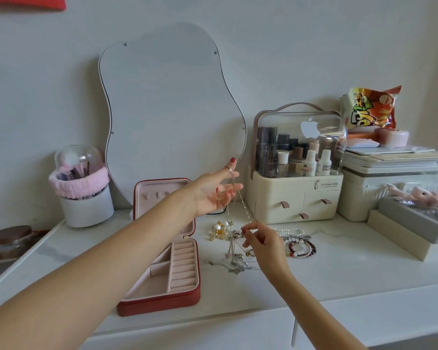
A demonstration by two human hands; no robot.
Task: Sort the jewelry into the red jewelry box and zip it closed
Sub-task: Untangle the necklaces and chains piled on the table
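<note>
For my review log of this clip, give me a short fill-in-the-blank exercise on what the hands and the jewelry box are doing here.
1. The red zip-up jewelry box with pink lining lies ____ on the white tabletop.
2. The left hand lifts a thin silver chain necklace in front of the wavy-edged ____.
3. The right hand pinches the chain's lower end above the jewelry ____.

Missing words: open; mirror; pile

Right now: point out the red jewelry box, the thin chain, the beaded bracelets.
red jewelry box (159, 303), head view, front wall of the base.
thin chain (244, 207), head view, strand hanging from the left hand.
beaded bracelets (302, 248), head view, dark bead loop.
</note>
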